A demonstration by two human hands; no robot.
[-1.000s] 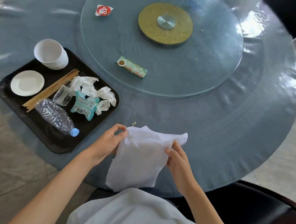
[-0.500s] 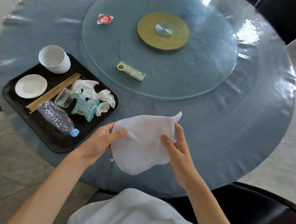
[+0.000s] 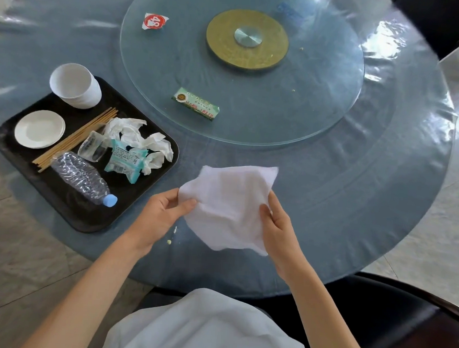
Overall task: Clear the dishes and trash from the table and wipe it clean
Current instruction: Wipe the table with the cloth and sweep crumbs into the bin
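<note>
Both my hands hold a white cloth (image 3: 231,203) above the near edge of the round blue table (image 3: 355,180). My left hand (image 3: 162,213) pinches its left edge, and my right hand (image 3: 277,224) grips its right side. A black tray (image 3: 88,217) at the left carries stacked white cups (image 3: 74,86), a small white plate (image 3: 39,128), chopsticks (image 3: 76,136), a clear cup (image 3: 91,148), a crushed plastic bottle (image 3: 82,178), crumpled tissues (image 3: 142,140) and a teal wrapper (image 3: 125,160). A green packet (image 3: 196,107) and a red-and-white wrapper (image 3: 154,21) lie on the glass turntable (image 3: 306,103).
Small yellowish crumbs (image 3: 169,241) lie on the table by my left wrist, and a few more (image 3: 294,90) on the turntable. A gold hub (image 3: 247,39) sits at the turntable's centre. A black chair (image 3: 391,310) stands at the lower right, another (image 3: 441,22) at the far right.
The cloth hung down in front of me; both hands have lifted it forward over the table and gathered it into a flatter, folded shape.
</note>
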